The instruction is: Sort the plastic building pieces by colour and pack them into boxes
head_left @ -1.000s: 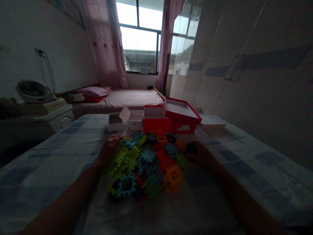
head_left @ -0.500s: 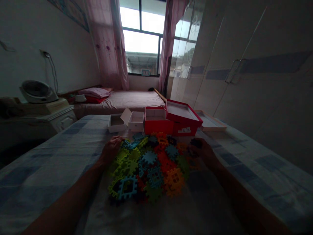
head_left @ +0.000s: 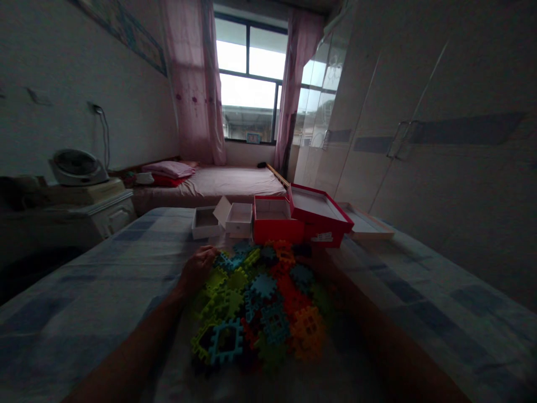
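A heap of toothed plastic building pieces [head_left: 263,286] in blue, green, red, orange and dark colours lies on the checked bedspread between my arms. My left hand [head_left: 200,267] is at the heap's far left edge, its fingers closed together beside a light blue piece [head_left: 225,261]. What they grip, if anything, is hidden. At the heap's far right, my right hand [head_left: 321,262] is smeared by motion and deep in shadow. A dark building piece [head_left: 302,249] is at its fingertips, just in front of the red box [head_left: 277,230].
Behind the heap stand two small white boxes [head_left: 207,230], one with a raised flap. A red-rimmed lid [head_left: 321,205] rests tilted on the red box, with a shallow pale tray [head_left: 369,228] to its right. A fan [head_left: 79,168] sits on the left cabinet.
My right hand has moved left with the dark piece, from the heap's right side toward the red box. My left hand stays by the heap's edge. The view has tilted up slightly.
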`<state>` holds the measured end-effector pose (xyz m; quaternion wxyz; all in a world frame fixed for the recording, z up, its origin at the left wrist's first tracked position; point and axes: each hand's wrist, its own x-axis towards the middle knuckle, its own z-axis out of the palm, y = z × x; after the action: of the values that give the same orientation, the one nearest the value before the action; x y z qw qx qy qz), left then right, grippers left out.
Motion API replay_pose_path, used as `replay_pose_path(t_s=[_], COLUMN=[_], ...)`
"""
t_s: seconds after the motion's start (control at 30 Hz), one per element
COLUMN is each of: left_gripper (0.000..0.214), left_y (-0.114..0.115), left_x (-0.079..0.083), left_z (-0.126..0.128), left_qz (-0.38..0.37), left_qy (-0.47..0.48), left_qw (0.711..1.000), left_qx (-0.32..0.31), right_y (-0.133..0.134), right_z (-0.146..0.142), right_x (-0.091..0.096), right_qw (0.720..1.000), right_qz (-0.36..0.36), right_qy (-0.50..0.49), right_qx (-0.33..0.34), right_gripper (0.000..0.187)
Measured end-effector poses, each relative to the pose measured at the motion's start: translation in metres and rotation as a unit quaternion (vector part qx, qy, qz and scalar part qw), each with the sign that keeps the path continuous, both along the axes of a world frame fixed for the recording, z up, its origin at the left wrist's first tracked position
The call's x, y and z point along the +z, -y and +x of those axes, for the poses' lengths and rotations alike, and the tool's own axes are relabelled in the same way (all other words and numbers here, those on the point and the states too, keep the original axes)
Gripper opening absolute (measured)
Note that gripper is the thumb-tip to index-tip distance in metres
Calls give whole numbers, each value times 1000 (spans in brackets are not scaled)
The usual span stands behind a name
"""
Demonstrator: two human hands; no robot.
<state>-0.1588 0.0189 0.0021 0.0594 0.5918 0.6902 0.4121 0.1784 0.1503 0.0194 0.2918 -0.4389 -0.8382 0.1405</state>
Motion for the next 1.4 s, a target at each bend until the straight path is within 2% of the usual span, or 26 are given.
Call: replay_pose_path(t_s=[0.13, 0.27, 0.33, 0.47, 0.57, 0.67, 0.73, 0.83, 0.9, 1.0, 1.07, 1.13, 1.2, 1.27, 1.33, 1.4], left_gripper=[56, 56, 57, 57, 59, 61, 61, 62, 61, 61, 63, 64, 63, 61, 58, 56], left_y=[1, 0, -1, -2, -3, -4, -4, -4, -3, -2, -1, -1, 1, 3, 5, 7], left_x=[0, -1, -3, -6, -7, -8, -7, -5, -5, -5, -5, -4, -1, 2, 5, 7], left_z=[2, 0, -2, -6, -8, -8, -8, -6, -6, -5, -5, -4, -2, 3, 9, 15], left_qz=[6, 3, 2, 1, -7, -17, -20, -12, -4, -2, -1, -2, -4, -3, -1, 0], left_qy=[2, 0, -2, -9, -10, -4, -1, -3, -8, -17, -21, -21, -19, -15, -13, -12], left_qw=[1000, 1000, 1000, 1000, 1000, 1000, 1000, 1000, 1000, 1000, 1000, 1000, 1000, 1000, 1000, 999], left_qx=[-2, -1, 0, -3, -4, 1, 0, -5, -4, -2, -2, -2, -1, -4, -19, -37], right_y=[7, 11, 10, 5, 3, 2, 0, -6, -10, -15, -16, -13, -7, 3, 17, 35], right_z=[1, 1, 5, 20, 41, 76, 105, 143, 159, 167, 166, 161, 149, 128, 97, 59], right_x=[3, 6, 6, 11, 18, 24, 24, 17, 10, 2, 1, 5, 11, 20, 29, 37], right_qw=[999, 994, 984, 943, 929, 925, 918, 907, 906, 912, 905, 893, 907, 950, 987, 999], right_qz=[-35, -5, -3, -126, -185, -186, -160, -105, -81, -54, -19, 40, 102, 119, 75, 12], right_qy=[-29, -99, -157, -276, -296, -296, -301, -276, -227, -115, -36, 12, 12, -29, -62, -43], right_qx=[-28, -51, -87, -136, -123, -151, -205, -300, -347, -390, -423, -448, -408, -286, -132, 3], right_gripper=[45, 50, 53, 48, 41, 44, 52, 63, 67, 75, 78, 74, 63, 51, 41, 31])
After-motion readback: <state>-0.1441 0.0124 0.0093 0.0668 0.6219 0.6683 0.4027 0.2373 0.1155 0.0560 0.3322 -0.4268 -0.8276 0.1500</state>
